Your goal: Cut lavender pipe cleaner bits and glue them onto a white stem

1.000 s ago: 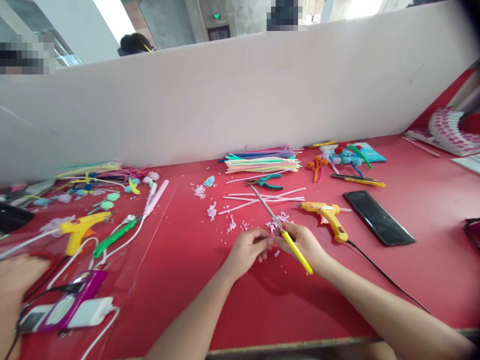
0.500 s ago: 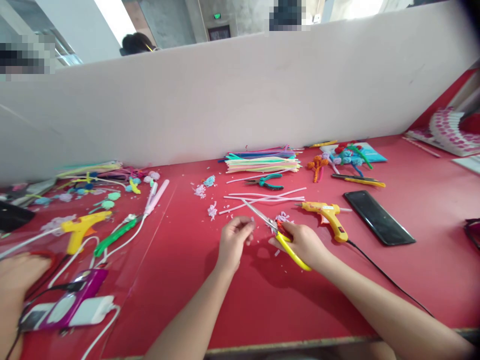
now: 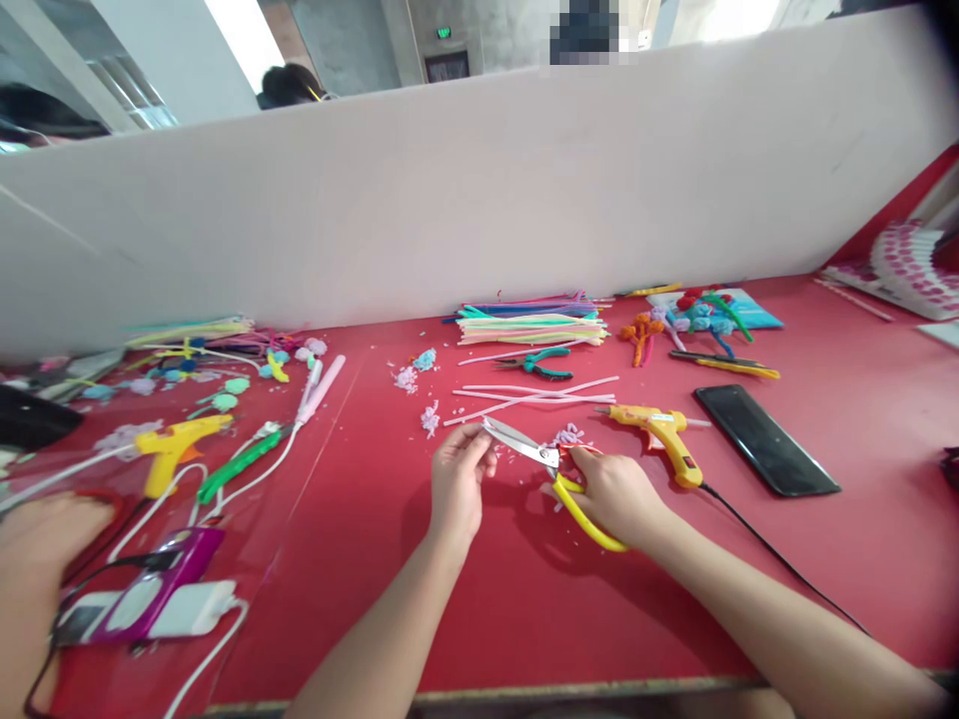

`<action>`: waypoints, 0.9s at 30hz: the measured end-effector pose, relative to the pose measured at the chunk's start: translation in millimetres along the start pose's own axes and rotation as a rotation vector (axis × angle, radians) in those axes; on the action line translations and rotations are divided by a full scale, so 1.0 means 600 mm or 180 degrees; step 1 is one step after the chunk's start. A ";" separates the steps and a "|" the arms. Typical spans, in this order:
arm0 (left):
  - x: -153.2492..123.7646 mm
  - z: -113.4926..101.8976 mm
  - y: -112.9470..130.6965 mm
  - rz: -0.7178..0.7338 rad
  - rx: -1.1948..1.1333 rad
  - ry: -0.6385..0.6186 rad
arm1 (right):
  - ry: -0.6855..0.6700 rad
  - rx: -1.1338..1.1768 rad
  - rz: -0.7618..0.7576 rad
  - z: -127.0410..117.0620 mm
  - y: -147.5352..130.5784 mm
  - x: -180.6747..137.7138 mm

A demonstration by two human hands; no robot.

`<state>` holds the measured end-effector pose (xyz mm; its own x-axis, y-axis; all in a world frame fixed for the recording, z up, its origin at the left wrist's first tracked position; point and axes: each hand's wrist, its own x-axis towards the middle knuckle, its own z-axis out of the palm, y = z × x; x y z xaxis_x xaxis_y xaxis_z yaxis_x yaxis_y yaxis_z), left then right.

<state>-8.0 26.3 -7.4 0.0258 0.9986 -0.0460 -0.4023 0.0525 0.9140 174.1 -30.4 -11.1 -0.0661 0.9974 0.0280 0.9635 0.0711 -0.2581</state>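
My right hand grips the yellow handles of a pair of scissors, whose metal blades point left toward my left hand. My left hand is closed in a pinch right at the blade tips, over the red table; what it pinches is too small to name. Small pale pink and white snippets lie scattered around both hands. A few long pale pink pipe cleaners lie just beyond the scissors.
A yellow glue gun with a black cord, a black phone, teal pliers, a stack of coloured pipe cleaners and finished pipe-cleaner flowers lie beyond. At the left, another person's hand, a second glue gun and a charger.
The scissors swung from pointing up and away to pointing left. My left hand moved up and away from my right hand, then met the blade tips.
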 end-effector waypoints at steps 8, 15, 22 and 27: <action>-0.002 0.001 0.000 0.0010 -0.0046 -0.0001 | -0.0034 -0.0137 -0.0063 0.001 -0.002 -0.001; -0.001 -0.001 -0.003 0.0031 -0.0032 0.0001 | -0.0069 -0.0153 -0.0063 0.000 -0.004 -0.001; -0.002 -0.001 -0.002 0.0044 -0.0011 -0.0019 | -0.0117 -0.0122 -0.0035 0.002 -0.001 -0.002; -0.002 0.000 -0.001 0.0040 0.0005 -0.0002 | -0.0131 -0.0066 0.0016 0.000 -0.002 -0.001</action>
<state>-7.8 25.0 -8.0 0.0213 0.9992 -0.0342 -0.4013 0.0399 0.9151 173.2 -30.9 -10.7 -0.0715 0.9974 -0.0131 0.9690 0.0663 -0.2381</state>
